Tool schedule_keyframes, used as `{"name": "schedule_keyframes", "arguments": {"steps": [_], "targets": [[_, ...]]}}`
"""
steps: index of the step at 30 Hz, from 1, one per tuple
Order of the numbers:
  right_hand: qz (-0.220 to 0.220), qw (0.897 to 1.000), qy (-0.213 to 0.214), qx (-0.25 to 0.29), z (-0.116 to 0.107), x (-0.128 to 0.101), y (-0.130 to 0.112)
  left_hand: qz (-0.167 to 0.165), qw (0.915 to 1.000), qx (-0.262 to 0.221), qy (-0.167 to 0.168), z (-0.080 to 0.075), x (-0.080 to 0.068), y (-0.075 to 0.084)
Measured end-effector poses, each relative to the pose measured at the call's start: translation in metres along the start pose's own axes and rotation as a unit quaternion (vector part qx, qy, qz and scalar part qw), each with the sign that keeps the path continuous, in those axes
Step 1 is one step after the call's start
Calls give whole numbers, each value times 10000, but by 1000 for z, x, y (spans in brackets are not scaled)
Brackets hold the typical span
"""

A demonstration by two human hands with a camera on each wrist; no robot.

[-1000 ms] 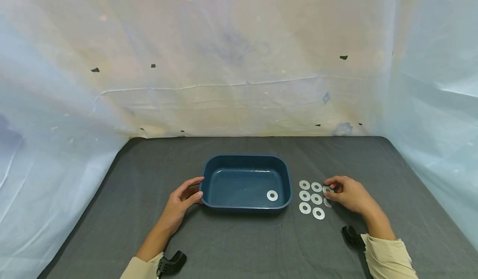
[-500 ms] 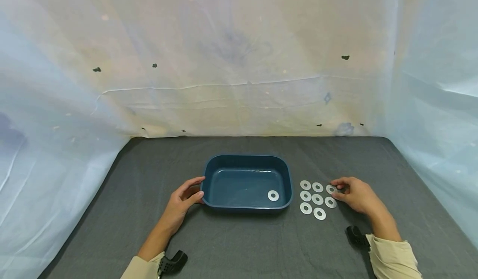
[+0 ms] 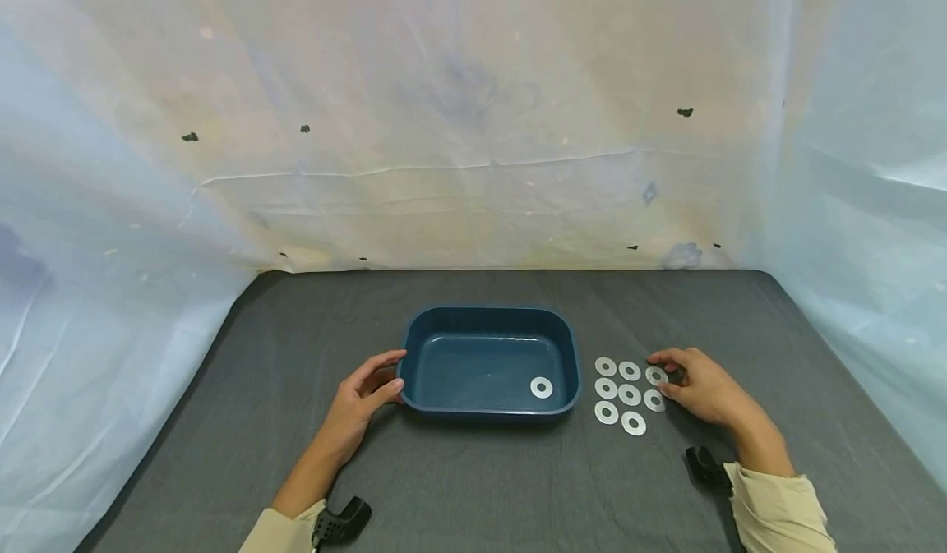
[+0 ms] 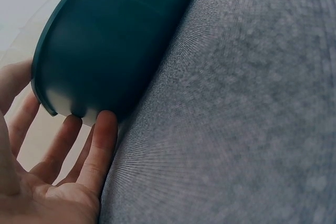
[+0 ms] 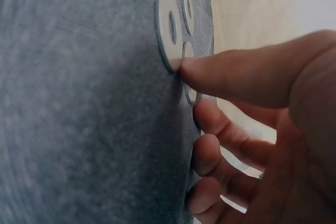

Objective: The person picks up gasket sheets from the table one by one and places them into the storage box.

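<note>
A dark blue tub (image 3: 564, 335) stands mid-table with one flat metal washer (image 3: 541, 387) inside it. My left hand (image 3: 390, 372) rests against the tub's left end, its relaxed fingertips (image 4: 102, 129) touching the tub's wall (image 4: 110, 40). Several washers (image 3: 629, 394) lie in rows on the cloth right of the tub. My right hand (image 3: 661, 376) is at the right side of the rows, index finger and thumb pinching the far right washer (image 3: 654, 376). In the right wrist view the thumb (image 5: 236, 74) also touches the edge of a nearer washer (image 5: 169, 24), and the other fingers curl below.
The table wears a dark grey cloth (image 3: 473, 479). Pale plastic sheeting (image 3: 473, 126) closes in the back and both sides. Black wrist mounts sit at my left cuff (image 3: 340, 522) and my right cuff (image 3: 703, 464).
My right hand has shifted slightly right. A washer that stood tilted beneath it now lies flat in the rows. The left hand and the tub have not moved.
</note>
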State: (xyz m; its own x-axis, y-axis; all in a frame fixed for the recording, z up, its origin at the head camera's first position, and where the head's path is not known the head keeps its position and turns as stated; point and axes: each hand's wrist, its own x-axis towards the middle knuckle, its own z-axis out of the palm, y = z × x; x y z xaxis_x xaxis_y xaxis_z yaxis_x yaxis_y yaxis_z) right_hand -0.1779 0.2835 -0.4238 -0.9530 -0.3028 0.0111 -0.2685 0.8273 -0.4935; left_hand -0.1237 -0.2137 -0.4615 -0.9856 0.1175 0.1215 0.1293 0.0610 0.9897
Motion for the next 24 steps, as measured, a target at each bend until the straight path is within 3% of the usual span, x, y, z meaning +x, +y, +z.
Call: {"name": "schedule_keyframes", "arguments": {"steps": [4, 15, 24], "targets": [[-50, 10000, -15, -27, 0, 0, -1, 67, 10000, 3, -48, -1, 0, 0], [417, 9991, -75, 44, -1, 0, 1, 14, 10000, 45, 5, -1, 0, -1], [358, 9992, -100, 156, -3, -2, 3, -81, 10000, -20, 34, 0, 1, 0]]}}
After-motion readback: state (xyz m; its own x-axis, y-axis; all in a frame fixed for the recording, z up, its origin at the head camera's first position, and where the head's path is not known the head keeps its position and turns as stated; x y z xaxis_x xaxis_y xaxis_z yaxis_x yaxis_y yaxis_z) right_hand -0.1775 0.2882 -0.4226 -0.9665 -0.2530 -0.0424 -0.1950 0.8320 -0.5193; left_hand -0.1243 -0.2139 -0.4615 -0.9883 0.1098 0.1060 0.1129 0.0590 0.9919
